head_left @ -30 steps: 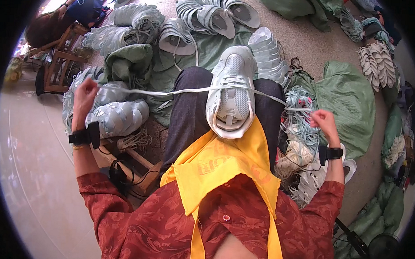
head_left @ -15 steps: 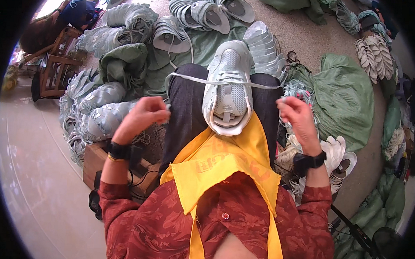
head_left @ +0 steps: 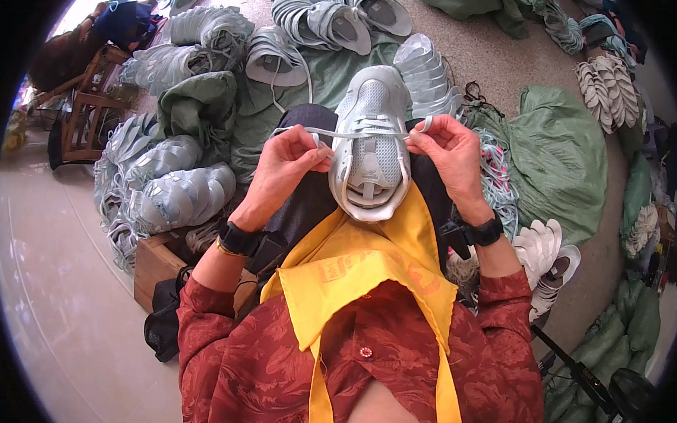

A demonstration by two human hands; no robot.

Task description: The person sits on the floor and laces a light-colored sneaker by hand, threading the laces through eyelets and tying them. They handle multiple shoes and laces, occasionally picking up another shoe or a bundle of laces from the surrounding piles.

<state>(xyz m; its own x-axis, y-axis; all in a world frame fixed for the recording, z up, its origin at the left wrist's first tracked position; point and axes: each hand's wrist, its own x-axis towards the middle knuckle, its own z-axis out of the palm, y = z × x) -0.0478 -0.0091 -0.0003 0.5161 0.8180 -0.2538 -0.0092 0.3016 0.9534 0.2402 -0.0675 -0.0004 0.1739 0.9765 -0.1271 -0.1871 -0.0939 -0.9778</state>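
One pale shoe (head_left: 368,175) rests mid-frame on a dark-trousered lap (head_left: 309,201). From where I stand, the left hand (head_left: 292,161) and right hand (head_left: 448,156) each pinch the lace (head_left: 325,132) between thumb and fingers. Glossy pale tile (head_left: 60,276) spreads over the frame's left, speckled floor (head_left: 463,44) over its top; stacked uppers (head_left: 182,197) crowd left of centre, a wooden chair (head_left: 96,117) upper left, a green sack (head_left: 564,160) right.

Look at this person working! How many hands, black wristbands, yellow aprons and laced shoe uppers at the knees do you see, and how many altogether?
Left hand, right hand: 2 hands
Black wristbands: 2
Yellow apron: 1
Laced shoe upper: 1
Total: 6
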